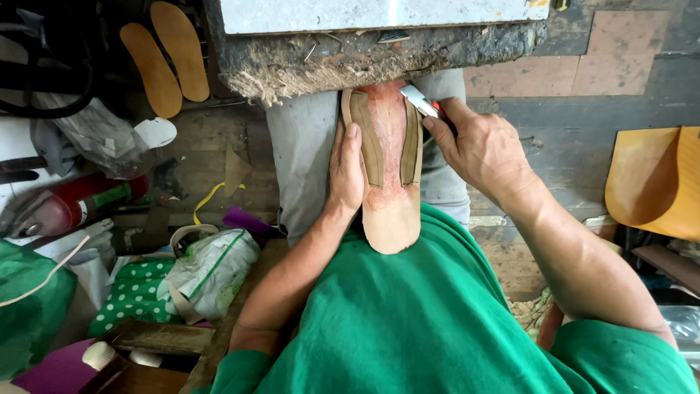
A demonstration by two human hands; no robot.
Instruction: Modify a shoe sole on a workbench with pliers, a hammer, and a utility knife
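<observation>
My green shirt (pixel 430 328) bunches soft beneath the tan leather shoe sole (pixel 391 219) lying on my lap. My left hand (pixel 348 171) presses flat, fingers open, along its stitched edge. My right hand (pixel 481 149) fingers grip a small metal blade (pixel 419 100).

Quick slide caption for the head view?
Left hand steadies shoe sole on lap; right hand holds knife at its edge.
</observation>
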